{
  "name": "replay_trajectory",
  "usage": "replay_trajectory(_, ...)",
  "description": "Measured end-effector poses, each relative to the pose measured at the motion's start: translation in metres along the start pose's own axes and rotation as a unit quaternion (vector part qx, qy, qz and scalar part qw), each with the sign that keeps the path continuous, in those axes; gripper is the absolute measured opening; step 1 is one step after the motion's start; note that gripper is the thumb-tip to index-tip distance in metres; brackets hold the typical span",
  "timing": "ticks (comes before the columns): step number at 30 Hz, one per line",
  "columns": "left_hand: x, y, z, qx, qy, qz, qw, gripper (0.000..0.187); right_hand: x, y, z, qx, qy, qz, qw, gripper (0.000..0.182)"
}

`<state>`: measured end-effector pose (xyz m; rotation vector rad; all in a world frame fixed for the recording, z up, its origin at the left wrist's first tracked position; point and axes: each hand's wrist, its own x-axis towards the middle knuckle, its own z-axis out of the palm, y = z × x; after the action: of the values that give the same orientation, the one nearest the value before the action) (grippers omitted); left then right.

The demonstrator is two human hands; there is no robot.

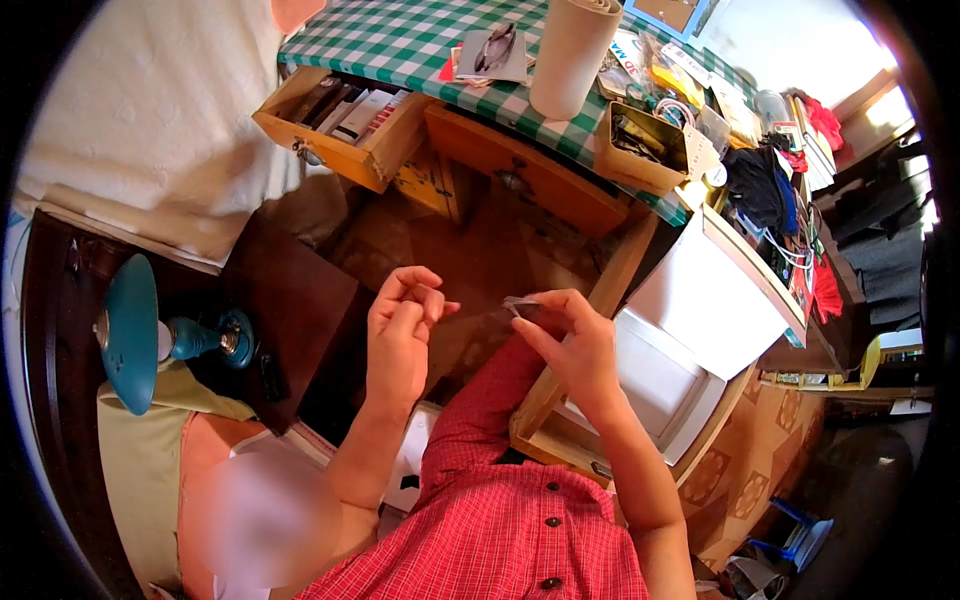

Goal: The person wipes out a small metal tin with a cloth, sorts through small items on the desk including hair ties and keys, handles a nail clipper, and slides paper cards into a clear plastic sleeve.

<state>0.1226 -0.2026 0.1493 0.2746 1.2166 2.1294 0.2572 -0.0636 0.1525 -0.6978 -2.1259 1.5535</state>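
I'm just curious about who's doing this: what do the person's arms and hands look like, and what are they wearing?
Both forearms are bare, and the left hand and right hand wear no gloves, rings or watch that I can see. The person wears a red checked shirt with dark buttons.

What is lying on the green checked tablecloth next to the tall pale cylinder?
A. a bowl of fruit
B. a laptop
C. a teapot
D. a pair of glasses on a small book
D: a pair of glasses rests on a small book left of the pale cylinder on the tablecloth.
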Motion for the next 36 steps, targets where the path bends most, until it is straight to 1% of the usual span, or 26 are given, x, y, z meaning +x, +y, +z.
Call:
replay_trajectory(1,0.001,-0.001,-0.005,0.015,0.001,0.005,1.000,0.027,-0.001,0.002,-0.002,-0.063,0.003,-0.022,0.998,0.021)
replay_trajectory(2,0.002,0.000,-0.007,0.029,0.003,0.013,0.999,0.026,-0.001,0.001,-0.004,-0.063,0.004,-0.025,0.998,0.021)
replay_trajectory(3,0.002,-0.001,-0.006,0.017,-0.003,0.008,1.000,0.013,-0.002,0.000,-0.004,0.090,-0.003,0.015,0.996,0.021)
replay_trajectory(4,0.001,-0.002,-0.005,0.018,-0.003,0.007,1.000,0.013,-0.003,-0.001,-0.004,0.242,-0.010,0.055,0.969,0.022)
replay_trajectory(5,0.001,-0.004,-0.003,0.065,-0.002,-0.009,0.998,0.010,-0.004,0.000,-0.004,0.243,-0.008,0.055,0.968,0.022)
replay_trajectory(6,0.002,-0.006,0.000,0.111,-0.003,-0.024,0.994,0.014,-0.004,0.001,-0.005,0.307,-0.025,0.077,0.948,0.022)
replay_trajectory(7,-0.001,-0.007,0.003,0.078,-0.060,-0.009,0.995,0.027,-0.003,0.002,-0.007,0.370,-0.042,0.097,0.923,0.023)
replay_trajectory(8,-0.003,-0.007,0.013,0.078,-0.063,-0.009,0.995,0.027,-0.003,0.001,-0.008,0.370,-0.040,0.095,0.923,0.023)
replay_trajectory(10,-0.008,-0.008,0.033,0.020,-0.159,0.010,0.987,0.037,-0.006,0.000,-0.009,0.485,-0.108,0.175,0.850,0.027)
replay_trajectory(11,-0.005,-0.016,0.027,0.086,-0.199,0.046,0.975,0.038,-0.009,-0.004,-0.006,0.469,-0.110,0.186,0.856,0.029)
replay_trajectory(12,-0.001,-0.022,0.023,0.120,-0.231,0.119,0.958,0.032,-0.011,-0.005,-0.006,0.437,-0.121,0.191,0.870,0.028)
replay_trajectory(14,-0.002,-0.023,0.023,0.152,-0.195,0.098,0.964,0.027,-0.012,-0.020,-0.005,0.326,-0.055,0.162,0.930,0.024)
replay_trajectory(15,-0.003,-0.021,0.026,0.151,-0.197,0.099,0.964,0.027,-0.012,-0.020,-0.009,0.326,-0.053,0.161,0.930,0.024)
replay_trajectory(17,-0.004,-0.016,0.030,0.214,-0.179,0.096,0.956,0.025,-0.010,-0.019,-0.017,0.226,-0.028,0.101,0.969,0.019)
replay_trajectory(20,-0.005,-0.013,0.037,0.246,-0.141,0.059,0.957,0.025,-0.005,-0.018,-0.028,0.220,-0.064,0.106,0.968,0.016)
replay_trajectory(24,0.001,-0.010,0.033,0.240,-0.174,0.013,0.955,0.022,0.004,-0.023,-0.041,0.227,-0.109,0.117,0.961,0.014)
replay_trajectory(26,0.003,-0.013,0.029,0.210,-0.195,-0.056,0.956,0.019,0.008,-0.033,-0.047,0.125,-0.063,0.073,0.987,0.013)
replay_trajectory(27,0.004,-0.013,0.031,0.185,-0.191,-0.102,0.959,0.018,0.010,-0.037,-0.049,0.005,-0.047,0.031,0.998,0.013)
replay_trajectory(28,0.005,-0.013,0.031,0.184,-0.191,-0.101,0.959,0.018,0.012,-0.035,-0.050,0.004,-0.047,0.029,0.998,0.013)
replay_trajectory(29,0.008,-0.011,0.030,0.154,-0.186,-0.150,0.959,0.018,0.014,-0.033,-0.051,-0.122,-0.016,-0.141,0.982,0.013)
replay_trajectory(30,0.010,-0.011,0.031,0.123,-0.179,-0.198,0.956,0.019,0.017,-0.032,-0.053,-0.243,0.015,-0.305,0.921,0.014)
replay_trajectory(31,0.012,-0.012,0.031,0.123,-0.180,-0.196,0.956,0.019,0.016,-0.036,-0.053,-0.272,0.007,-0.354,0.895,0.015)
replay_trajectory(32,0.012,-0.016,0.031,0.077,-0.179,-0.201,0.960,0.019,0.015,-0.036,-0.052,-0.273,0.007,-0.356,0.894,0.015)
replay_trajectory(34,0.014,-0.023,0.030,0.032,-0.179,-0.203,0.962,0.020,0.013,-0.032,-0.049,-0.351,0.041,-0.468,0.810,0.019)
replay_trajectory(35,0.015,-0.027,0.030,-0.025,-0.184,-0.203,0.961,0.021,0.014,-0.026,-0.048,-0.354,0.036,-0.479,0.802,0.026)
replay_trajectory(36,0.015,-0.029,0.031,-0.083,-0.189,-0.202,0.957,0.023,0.015,-0.023,-0.046,-0.355,0.036,-0.481,0.801,0.026)
